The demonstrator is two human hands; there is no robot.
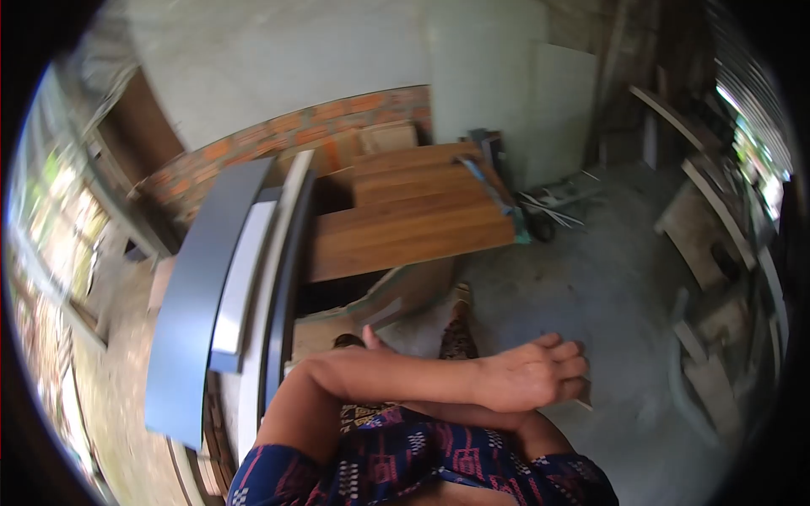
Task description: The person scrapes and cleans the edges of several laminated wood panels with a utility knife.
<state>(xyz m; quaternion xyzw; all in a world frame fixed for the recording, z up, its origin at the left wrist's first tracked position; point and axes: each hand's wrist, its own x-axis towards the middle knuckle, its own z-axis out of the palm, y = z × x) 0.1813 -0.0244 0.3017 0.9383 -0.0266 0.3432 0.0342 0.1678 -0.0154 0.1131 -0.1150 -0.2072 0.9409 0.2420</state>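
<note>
My forearms cross in front of my body. My left hand (536,373) reaches over to the right side, its fingers curled closed. A small pale tip sticks out below these fingers; what it belongs to is hidden. My right arm passes beneath the left forearm, and only a fingertip or thumb of my right hand (372,338) shows above it. The rest of that hand is covered. Beyond it lie wood-grain boards (413,229), with a blue-handled tool (485,180) resting on them.
Long dark panels (202,278) and a white strip (245,287) lie stacked at left. A low brick wall section (287,126) and pale sheets (561,110) stand behind. Thin white strips (553,211) lie on the concrete floor. Scrap boards (704,223) lean along the right.
</note>
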